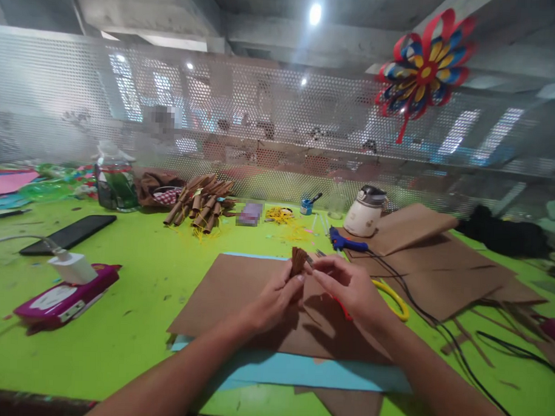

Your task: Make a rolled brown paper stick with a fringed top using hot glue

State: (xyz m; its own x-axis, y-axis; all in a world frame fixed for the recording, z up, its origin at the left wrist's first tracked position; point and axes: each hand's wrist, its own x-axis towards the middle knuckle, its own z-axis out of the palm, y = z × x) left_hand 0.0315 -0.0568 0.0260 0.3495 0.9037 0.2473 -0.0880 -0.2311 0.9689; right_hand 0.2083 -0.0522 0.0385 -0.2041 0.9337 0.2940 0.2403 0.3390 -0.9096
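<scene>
My left hand (281, 296) is closed around a small fringed roll of brown paper (297, 261), with its cut strips pointing up. Close against the roll's right side, my right hand (343, 286) has thumb and fingers bent together in a pinch; what lies between the fingertips is too small to make out. Both hands are above a large brown paper sheet (220, 297), stacked on light blue paper (299, 369). A yellow handle loop (398, 302) lies right of my right hand, and a red piece (344, 308) shows below it, partly hidden.
Rolled brown paper pieces (202, 202) lie at the back, with yellow scraps (284, 215) nearby. A blue glue gun (349, 241) sits before a pale kettle (365, 212), its cord running right. Brown sheets (432, 268) cover the right. At left are a phone (71, 234) and a purple power strip (69, 298).
</scene>
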